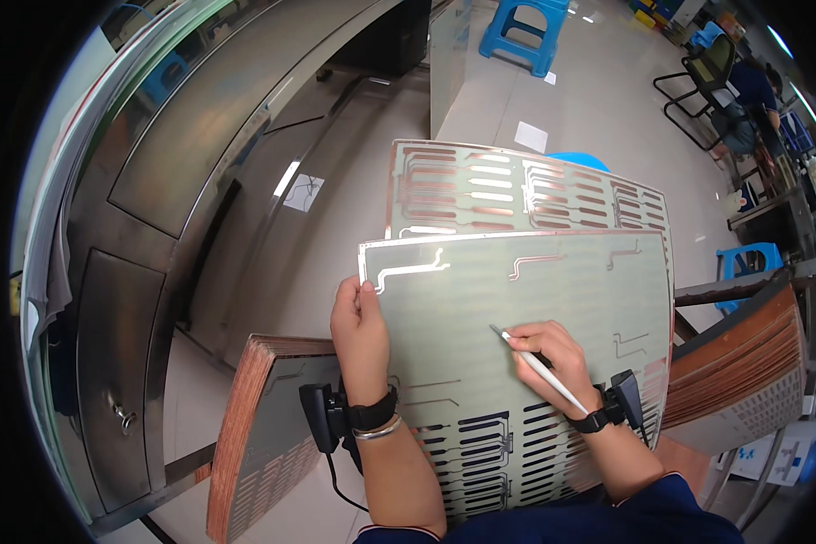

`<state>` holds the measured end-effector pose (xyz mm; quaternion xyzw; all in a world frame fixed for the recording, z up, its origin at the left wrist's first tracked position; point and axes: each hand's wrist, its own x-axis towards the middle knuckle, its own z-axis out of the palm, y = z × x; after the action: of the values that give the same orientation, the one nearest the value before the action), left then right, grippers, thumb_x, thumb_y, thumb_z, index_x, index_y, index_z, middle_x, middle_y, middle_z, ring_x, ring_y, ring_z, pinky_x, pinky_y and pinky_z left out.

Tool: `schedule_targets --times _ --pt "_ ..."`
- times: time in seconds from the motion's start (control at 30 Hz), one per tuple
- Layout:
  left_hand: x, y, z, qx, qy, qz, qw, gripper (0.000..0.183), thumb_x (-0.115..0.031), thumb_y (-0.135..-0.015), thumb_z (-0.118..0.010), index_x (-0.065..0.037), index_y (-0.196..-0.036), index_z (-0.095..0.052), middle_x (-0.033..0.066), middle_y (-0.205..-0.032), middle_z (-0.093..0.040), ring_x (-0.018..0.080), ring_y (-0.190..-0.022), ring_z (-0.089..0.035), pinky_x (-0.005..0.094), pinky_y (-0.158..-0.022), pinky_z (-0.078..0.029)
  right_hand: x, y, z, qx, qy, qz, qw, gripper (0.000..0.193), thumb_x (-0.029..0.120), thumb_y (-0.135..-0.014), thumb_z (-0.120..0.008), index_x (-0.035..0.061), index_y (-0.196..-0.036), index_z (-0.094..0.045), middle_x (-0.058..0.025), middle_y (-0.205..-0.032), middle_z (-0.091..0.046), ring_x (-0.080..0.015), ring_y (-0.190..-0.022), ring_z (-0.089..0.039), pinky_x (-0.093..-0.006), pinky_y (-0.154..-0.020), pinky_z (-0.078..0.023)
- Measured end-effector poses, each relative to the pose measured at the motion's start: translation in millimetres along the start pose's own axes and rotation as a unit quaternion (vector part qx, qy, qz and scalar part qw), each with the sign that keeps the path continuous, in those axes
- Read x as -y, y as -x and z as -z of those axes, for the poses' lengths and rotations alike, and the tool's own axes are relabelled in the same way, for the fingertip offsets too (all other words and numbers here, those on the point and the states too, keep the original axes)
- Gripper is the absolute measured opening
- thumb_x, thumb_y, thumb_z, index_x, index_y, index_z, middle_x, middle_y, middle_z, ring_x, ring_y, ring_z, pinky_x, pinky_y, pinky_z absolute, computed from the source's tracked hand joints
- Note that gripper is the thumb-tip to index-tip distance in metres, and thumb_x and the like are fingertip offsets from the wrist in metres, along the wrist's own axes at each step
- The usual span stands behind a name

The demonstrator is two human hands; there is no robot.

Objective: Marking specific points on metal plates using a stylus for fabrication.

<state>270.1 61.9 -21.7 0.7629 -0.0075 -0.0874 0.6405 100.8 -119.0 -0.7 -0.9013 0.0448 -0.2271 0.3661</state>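
A large pale green circuit board panel [453,317] with copper traces lies tilted in front of me. My left hand [361,343] is closed on its left edge near the upper corner, thumb on the face. In my right hand [560,355] is a slim white pen-shaped tool [542,370] with a grey tip, held like a pencil. The tip points up and left over the plain middle of the panel; whether it touches I cannot tell. Behind the top edge shows another copper-patterned panel [490,186]. Both wrists carry black straps with small black devices.
A stack of copper-edged panels [254,426] stands at left, another stack [739,372] at right. Metal cabinets [122,363] line the left side. Blue stools [526,34] and a black chair [707,82] stand on the floor. Another person [754,91] sits far right.
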Motion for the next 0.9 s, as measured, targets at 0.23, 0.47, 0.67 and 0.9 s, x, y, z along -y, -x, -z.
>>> schedule_targets --times 0.23,0.47,0.67,0.9 --pt "0.8 -1.2 0.8 0.005 0.002 0.01 1.0 0.022 -0.014 -0.101 -0.049 0.004 -0.106 -0.06 0.0047 -0.087 -0.062 0.0096 -0.077 -0.055 0.0261 -0.072 -0.045 1.0 -0.8 1.0 0.001 -0.004 -0.003 1.0 0.024 -0.007 -0.071 -0.073 0.0051 -0.091 -0.065 -0.008 -0.096 -0.071 -0.0254 -0.085 -0.066 -0.0332 -0.08 -0.051" --pt "-0.4 -0.8 -0.3 0.002 0.004 0.01 1.0 0.022 -0.014 -0.101 -0.049 0.004 -0.107 -0.061 0.0056 -0.088 -0.063 0.0108 -0.078 -0.056 0.0267 -0.072 -0.045 1.8 -0.7 -1.7 -0.013 -0.004 -0.012 1.0 0.024 -0.007 -0.071 -0.073 0.0046 -0.09 -0.066 -0.0082 -0.096 -0.071 -0.0261 -0.087 -0.066 -0.0339 -0.081 -0.051" --pt "0.3 -0.5 0.7 0.005 0.0 0.015 1.0 0.023 -0.014 -0.101 -0.049 0.004 -0.107 -0.06 0.0058 -0.087 -0.063 0.0109 -0.078 -0.057 0.0268 -0.073 -0.045 0.5 0.0 -0.7 -0.006 -0.002 -0.009 1.0 0.024 -0.007 -0.071 -0.073 0.0042 -0.091 -0.066 -0.0085 -0.096 -0.071 -0.0262 -0.087 -0.067 -0.0337 -0.081 -0.051" --pt "0.3 -1.4 0.2 0.006 0.01 0.015 1.0 0.022 -0.014 -0.101 -0.05 0.004 -0.107 -0.06 0.0056 -0.087 -0.064 0.0104 -0.077 -0.056 0.026 -0.072 -0.045 -0.1 -0.5 -1.4 -0.011 -0.002 -0.016 1.0 0.023 -0.007 -0.07 -0.073 0.0041 -0.09 -0.066 -0.0092 -0.096 -0.071 -0.0267 -0.088 -0.067 -0.0338 -0.082 -0.052"
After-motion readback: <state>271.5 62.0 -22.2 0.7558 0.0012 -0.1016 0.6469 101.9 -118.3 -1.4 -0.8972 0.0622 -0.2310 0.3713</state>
